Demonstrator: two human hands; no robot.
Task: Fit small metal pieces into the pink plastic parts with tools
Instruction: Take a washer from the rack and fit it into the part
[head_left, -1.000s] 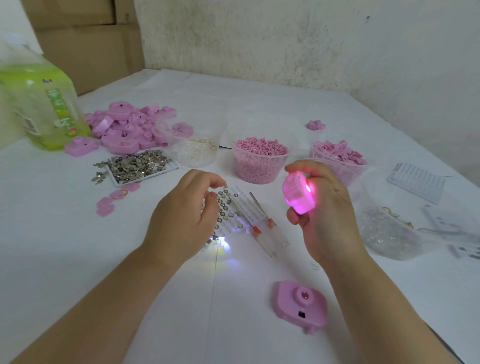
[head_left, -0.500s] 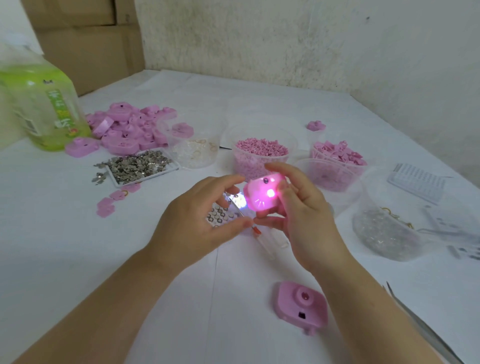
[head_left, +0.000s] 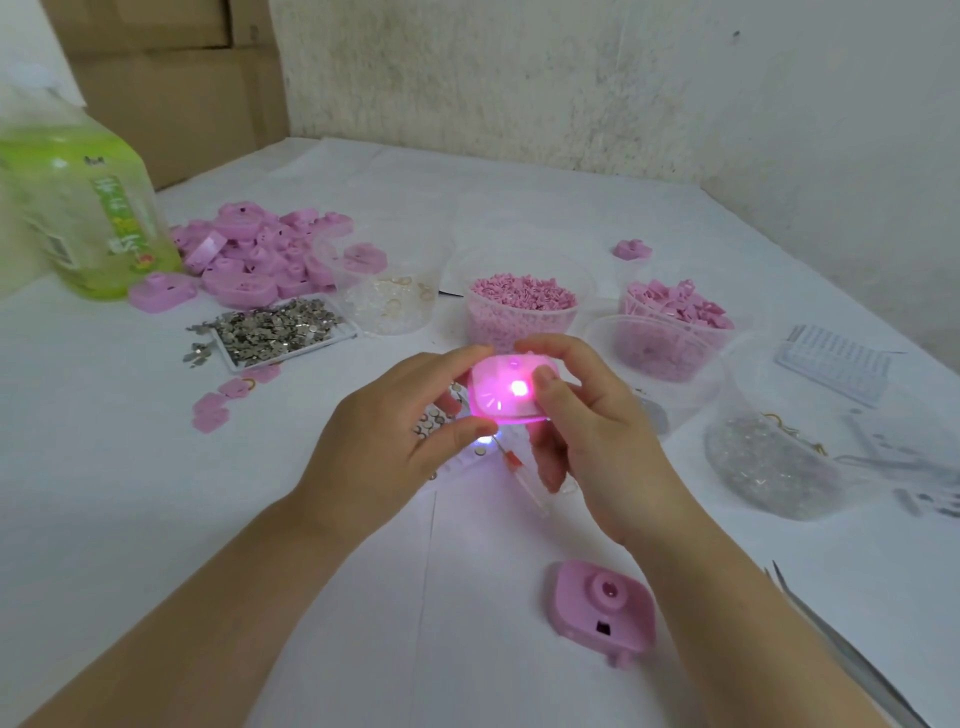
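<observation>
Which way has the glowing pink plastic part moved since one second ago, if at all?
Yes. The glowing pink plastic part moved left: it was right of the clear cup of pink granules, now it is in front of it.

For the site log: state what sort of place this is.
Likely a small hand-assembly workbench: a heap of pink plastic shells, a tray of small metal pieces and a tub of pink bits on the white table.
</observation>
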